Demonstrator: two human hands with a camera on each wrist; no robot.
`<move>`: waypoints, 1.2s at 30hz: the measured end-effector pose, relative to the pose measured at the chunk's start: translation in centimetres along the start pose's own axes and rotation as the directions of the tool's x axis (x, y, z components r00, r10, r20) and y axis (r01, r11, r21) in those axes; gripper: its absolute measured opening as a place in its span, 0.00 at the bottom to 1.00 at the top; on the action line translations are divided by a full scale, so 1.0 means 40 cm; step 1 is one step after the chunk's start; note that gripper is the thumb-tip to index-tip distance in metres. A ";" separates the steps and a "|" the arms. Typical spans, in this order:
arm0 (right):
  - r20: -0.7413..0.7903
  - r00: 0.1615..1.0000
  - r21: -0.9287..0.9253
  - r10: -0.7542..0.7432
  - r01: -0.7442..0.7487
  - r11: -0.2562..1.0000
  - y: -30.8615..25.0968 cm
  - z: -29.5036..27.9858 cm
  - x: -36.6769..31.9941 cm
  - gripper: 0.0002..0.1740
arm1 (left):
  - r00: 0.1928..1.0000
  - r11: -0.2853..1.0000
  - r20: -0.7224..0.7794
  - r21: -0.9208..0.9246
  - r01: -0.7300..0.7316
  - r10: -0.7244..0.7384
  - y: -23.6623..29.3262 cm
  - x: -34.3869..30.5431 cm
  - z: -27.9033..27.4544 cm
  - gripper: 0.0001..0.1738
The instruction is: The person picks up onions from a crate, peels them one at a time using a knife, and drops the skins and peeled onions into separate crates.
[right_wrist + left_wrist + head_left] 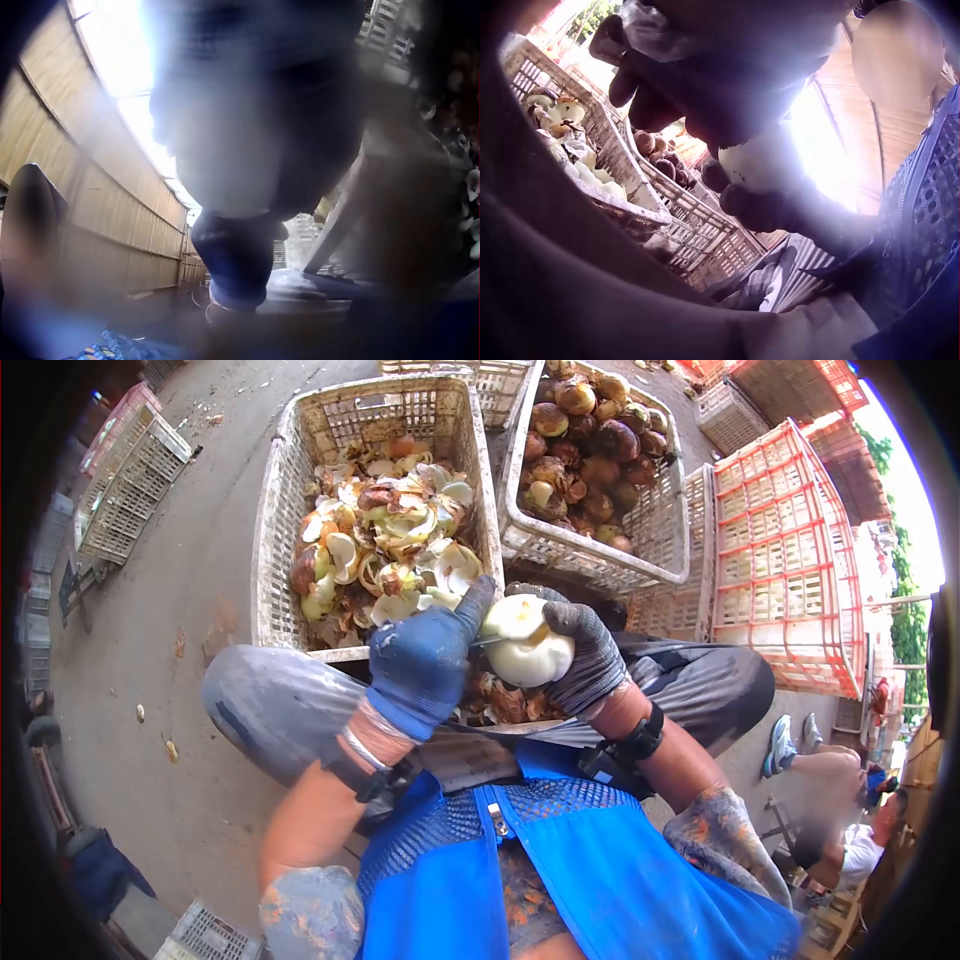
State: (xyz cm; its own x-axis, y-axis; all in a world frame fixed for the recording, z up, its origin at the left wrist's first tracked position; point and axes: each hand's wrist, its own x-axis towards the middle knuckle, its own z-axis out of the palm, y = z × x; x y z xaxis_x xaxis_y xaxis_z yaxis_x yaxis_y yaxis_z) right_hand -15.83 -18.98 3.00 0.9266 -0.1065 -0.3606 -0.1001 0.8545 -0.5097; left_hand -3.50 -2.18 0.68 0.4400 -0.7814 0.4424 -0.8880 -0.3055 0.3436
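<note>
A peeled white onion (530, 660) sits in my gloved right hand (592, 650), whose fingers and thumb hold it from the right side. My left hand (420, 665), in a blue glove, is curled around a small knife, mostly hidden; a thin bit of blade (486, 642) shows against the onion. The left thumb reaches up along the onion's left side. In the left wrist view the onion (761, 166) is pale and glare-washed, with dark gloved fingers around it. The right wrist view is blurred. Both hands are over the near edge of a crate (268, 550) of onion skins.
A second crate (590, 560) with brown-skinned onions stands at the back right. More skins (505, 702) lie below the hands, between the legs. Stacked crates (785, 550) with red netting rise on the right. Another person (850, 850) sits at the far right.
</note>
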 end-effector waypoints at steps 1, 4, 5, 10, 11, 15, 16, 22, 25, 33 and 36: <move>-0.008 1.000 0.194 0.001 0.000 0.981 0.014 0.003 0.010 0.29 | 1.000 1.000 0.004 0.014 -0.011 0.011 -0.008 -0.002 0.036 0.32; -0.027 0.996 0.105 -0.082 0.084 0.991 0.039 0.013 0.026 0.32 | 0.748 0.598 0.179 -0.496 0.630 -0.640 -0.013 0.003 0.042 0.22; 0.006 0.992 0.054 -0.123 0.122 0.991 0.039 0.023 0.024 0.32 | 0.746 0.599 0.180 -0.490 0.633 -0.641 -0.018 -0.001 0.027 0.22; 0.032 0.973 -0.131 -0.230 0.232 0.964 -0.019 0.039 0.010 0.34 | 0.797 0.697 0.160 -0.406 0.591 -0.582 -0.033 -0.033 -0.053 0.16; 0.027 0.972 -0.132 -0.233 0.234 0.963 -0.023 0.039 0.010 0.34 | 0.774 0.650 0.227 -0.434 0.624 -0.592 -0.025 -0.045 -0.061 0.14; 0.001 0.966 -0.193 -0.259 0.254 0.948 -0.039 0.043 0.016 0.34 | 0.905 0.805 0.232 -0.416 0.423 -0.355 0.036 -0.054 -0.120 0.21; -0.024 0.957 -0.222 -0.290 0.277 0.935 -0.039 0.040 0.020 0.34 | 0.897 0.792 0.252 -0.423 0.441 -0.364 0.048 -0.054 -0.120 0.24; -0.033 0.961 -0.039 -0.273 0.272 0.962 -0.039 0.033 0.032 0.35 | 0.802 0.760 0.186 -0.256 0.597 -0.568 0.006 -0.030 -0.065 0.17; 0.019 0.957 -0.140 -0.289 0.289 0.947 -0.018 0.084 0.051 0.35 | 0.838 0.813 0.174 -0.206 0.545 -0.518 0.009 -0.011 -0.034 0.19; 0.015 0.918 -0.216 -0.397 0.391 0.895 -0.041 0.078 0.149 0.34 | 0.908 0.867 0.031 -0.284 0.409 -0.419 0.048 -0.036 -0.130 0.17; -0.011 0.921 -0.233 -0.390 0.377 0.897 -0.036 0.089 0.138 0.34 | 0.917 0.874 0.075 -0.281 0.397 -0.392 0.042 -0.022 -0.128 0.17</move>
State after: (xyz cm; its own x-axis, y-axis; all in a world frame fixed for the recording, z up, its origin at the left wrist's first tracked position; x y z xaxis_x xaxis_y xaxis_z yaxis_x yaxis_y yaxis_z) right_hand -9.27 -19.00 4.52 0.8885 -0.4364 -0.1417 0.1748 0.6075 -0.7748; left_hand -4.70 0.80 5.11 0.7415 -0.6377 0.2085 -0.5641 -0.4244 0.7083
